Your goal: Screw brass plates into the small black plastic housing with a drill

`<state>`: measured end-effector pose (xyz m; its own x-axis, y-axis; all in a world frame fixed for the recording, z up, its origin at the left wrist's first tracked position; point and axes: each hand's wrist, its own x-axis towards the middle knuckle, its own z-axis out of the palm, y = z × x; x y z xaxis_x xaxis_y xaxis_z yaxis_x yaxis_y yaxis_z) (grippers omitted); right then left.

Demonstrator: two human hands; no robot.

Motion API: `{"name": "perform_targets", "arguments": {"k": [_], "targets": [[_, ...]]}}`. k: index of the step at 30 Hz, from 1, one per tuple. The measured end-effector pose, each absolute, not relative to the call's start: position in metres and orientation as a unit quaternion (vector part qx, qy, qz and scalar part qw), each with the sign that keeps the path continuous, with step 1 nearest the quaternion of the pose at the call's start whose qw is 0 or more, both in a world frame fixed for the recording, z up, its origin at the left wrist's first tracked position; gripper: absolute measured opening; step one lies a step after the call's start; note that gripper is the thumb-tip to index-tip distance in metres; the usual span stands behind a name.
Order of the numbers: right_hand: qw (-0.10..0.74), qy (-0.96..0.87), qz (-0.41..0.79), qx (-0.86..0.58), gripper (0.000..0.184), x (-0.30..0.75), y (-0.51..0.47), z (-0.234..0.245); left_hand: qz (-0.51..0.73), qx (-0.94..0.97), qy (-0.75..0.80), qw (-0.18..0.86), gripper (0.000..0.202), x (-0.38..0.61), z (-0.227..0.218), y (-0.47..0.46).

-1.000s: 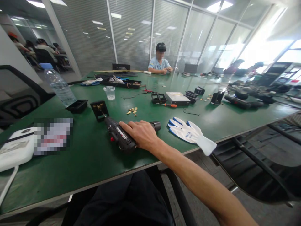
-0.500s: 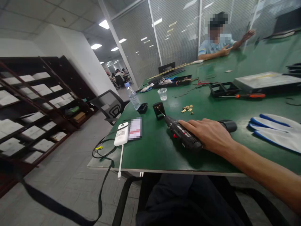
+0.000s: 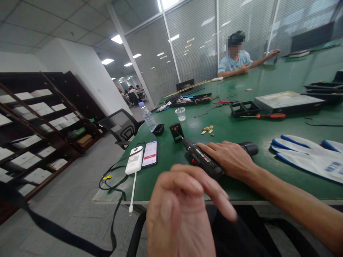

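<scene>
My right hand (image 3: 233, 157) lies over a black electric screwdriver (image 3: 205, 159), fingers wrapped on its body. The tool rests on the green table, its bit pointing at a small black plastic part (image 3: 176, 132) that stands upright with brass pieces in it. Whether the tip touches the part I cannot tell. Low in the middle, close to the camera, is my left hand (image 3: 184, 210), palm toward me and fingers curved and apart, holding nothing. Beyond the screwdriver lies a small pile of brass pieces (image 3: 207, 130).
White-and-blue gloves (image 3: 308, 153) lie at the right. A phone (image 3: 150, 153) and white power bank (image 3: 134, 160) lie at the left, near a water bottle (image 3: 148, 117), black tray (image 3: 158, 130) and plastic cup (image 3: 180, 114). Further back are an orange-handled screwdriver (image 3: 270, 116) and a seated person (image 3: 235, 60).
My left hand has come into view at the bottom middle. My right hand stays on the electric screwdriver. The camera view has shifted slightly.
</scene>
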<state>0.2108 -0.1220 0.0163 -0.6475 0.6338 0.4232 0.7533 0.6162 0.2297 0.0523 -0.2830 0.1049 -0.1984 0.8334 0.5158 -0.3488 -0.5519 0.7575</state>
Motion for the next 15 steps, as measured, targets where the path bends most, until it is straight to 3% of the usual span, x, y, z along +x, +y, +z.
{"name": "perform_targets", "arguments": {"k": [5,9,15], "targets": [[0.149,-0.881,-0.189,-0.407,0.062,0.211,-0.121,0.014,0.798,0.461,0.25,0.297,0.02,0.047,0.101,-0.196],[0.148,-0.881,-0.185,-0.411,0.065,0.21,-0.123,0.016,0.773,0.509,0.334,0.18,0.012,0.024,0.081,-0.114],[0.143,-0.886,-0.166,-0.409,0.07,0.209,-0.123,0.017,0.677,0.49,0.542,0.091,0.04,-0.009,0.034,-0.031]]}}
